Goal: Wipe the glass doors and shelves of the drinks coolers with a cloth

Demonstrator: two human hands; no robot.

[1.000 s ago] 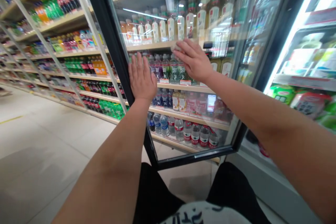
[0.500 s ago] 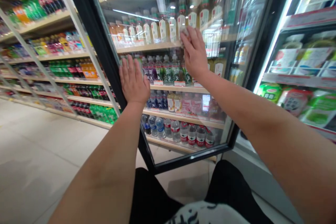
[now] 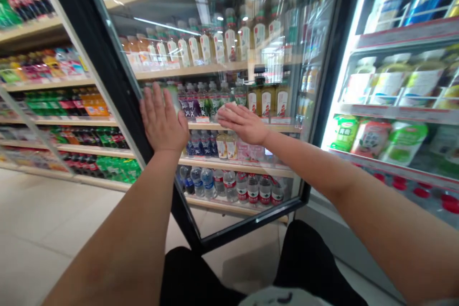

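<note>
Right fingers (image 3: 234, 118) partly cover a pale cloth (image 3: 233, 103).

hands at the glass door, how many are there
2: the left hand by the dark door frame, the right hand holding a whitish wad near mid-glass. No others show.

The bare left hand (image 3: 163, 122) lies flat on the black-framed glass door (image 3: 251, 224), near its left edge. The right hand (image 3: 245, 123) holds 1 small whitish wad (image 3: 232, 103) against it, nearer the middle.
</note>
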